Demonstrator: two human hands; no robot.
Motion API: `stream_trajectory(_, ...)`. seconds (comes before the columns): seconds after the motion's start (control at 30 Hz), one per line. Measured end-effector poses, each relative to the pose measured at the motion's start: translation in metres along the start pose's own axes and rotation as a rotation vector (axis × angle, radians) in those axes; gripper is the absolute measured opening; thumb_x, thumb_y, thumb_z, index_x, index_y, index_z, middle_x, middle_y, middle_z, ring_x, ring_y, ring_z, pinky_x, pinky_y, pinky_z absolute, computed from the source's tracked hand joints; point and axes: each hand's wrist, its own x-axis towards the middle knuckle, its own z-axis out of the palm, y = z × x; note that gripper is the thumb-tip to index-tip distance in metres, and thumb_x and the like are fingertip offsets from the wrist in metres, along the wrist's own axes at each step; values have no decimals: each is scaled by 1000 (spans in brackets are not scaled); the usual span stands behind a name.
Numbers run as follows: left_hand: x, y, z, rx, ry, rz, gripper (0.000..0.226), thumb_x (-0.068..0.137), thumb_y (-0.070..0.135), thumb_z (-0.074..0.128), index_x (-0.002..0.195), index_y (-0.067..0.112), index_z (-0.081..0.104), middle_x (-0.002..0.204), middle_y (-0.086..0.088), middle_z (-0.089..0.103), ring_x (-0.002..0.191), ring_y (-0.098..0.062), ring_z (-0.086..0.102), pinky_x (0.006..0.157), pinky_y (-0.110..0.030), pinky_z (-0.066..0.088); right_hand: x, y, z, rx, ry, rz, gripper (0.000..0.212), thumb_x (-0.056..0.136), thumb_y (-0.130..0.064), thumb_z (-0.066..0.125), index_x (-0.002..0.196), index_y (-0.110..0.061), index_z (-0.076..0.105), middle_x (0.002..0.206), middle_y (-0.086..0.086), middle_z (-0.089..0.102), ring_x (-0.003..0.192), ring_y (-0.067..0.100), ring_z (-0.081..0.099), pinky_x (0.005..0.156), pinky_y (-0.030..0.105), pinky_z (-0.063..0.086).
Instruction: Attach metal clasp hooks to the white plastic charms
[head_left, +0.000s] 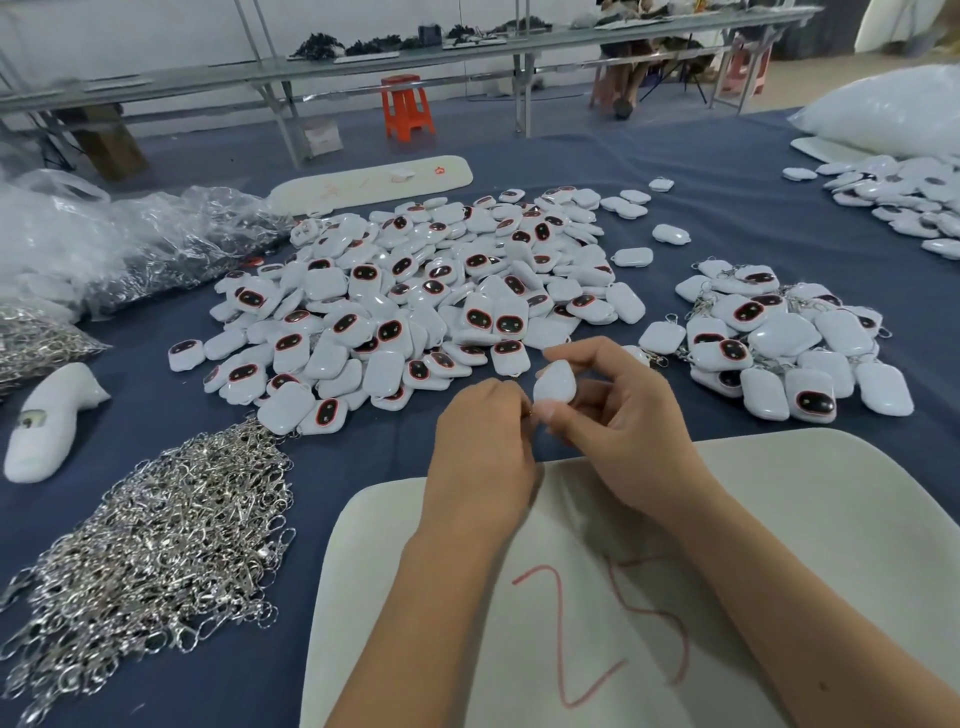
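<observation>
- White board (779, 519) marked with a red "25" lies right under both wrists, a bare patch of it below the hands.
- Right hand (623, 410) pinches one white charm (555, 383) between thumb and fingers, plain back up, raised just above the board's far edge.
- Left hand (480, 441) is curled tight against the charm's near-left corner; a speck of metal shows at its fingertips, probably a clasp hook, but the hook itself is hidden.
- My read: the hooking step is in hand, clasp meeting the charm's loop. Next it calls for the clasp gate held open, the loop threaded through, then a release to snap it shut.
- Left of the left hand, near, sprawls the loose pile of metal clasp hooks (166, 535), an easy reach across bare blue cloth (363, 457).
- Just beyond both hands sits the big heap of unhooked charms (415, 301), its near edge almost touching the fingers, so there is little forward room.
- Right of the right hand, a smaller pile of finished charms (779, 343) shows rings attached; a strip of open cloth lies between it and the hand for the drop-off.
- Far left, plastic bags of hooks (130, 244); farther right, another charm pile (904, 202).
</observation>
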Motion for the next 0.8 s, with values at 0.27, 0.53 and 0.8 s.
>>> stream_trajectory(0.27, -3, -3, 6, -335, 147, -132, 12, 90, 11, 71, 79, 18, 68, 75, 5, 67, 72, -12, 60, 67, -24, 43, 1, 0, 5, 127, 107, 34, 31, 96, 3, 69, 122, -14, 66, 82, 8, 72, 65, 15, 64, 65, 24, 53)
stream_trajectory(0.53, 2, 4, 14, -1270, 60, -422, 17, 96, 1, 65, 89, 14, 75, 70, 3, 70, 64, -6, 60, 63, -19, 51, 7, -2, -1, 889, 62, 360, 38, 84, -11, 69, 122, -6, 68, 97, 13, 70, 67, 12, 66, 64, 17, 56)
stream_trajectory(0.8, -1, 0, 13, -497, 158, -117, 13, 96, 5, 64, 87, 14, 68, 78, 10, 67, 73, -5, 60, 70, -18, 46, 5, -3, -1, 679, 145, 297, 38, 84, -12, 74, 120, -5, 66, 85, 10, 67, 65, 14, 63, 61, 18, 53)
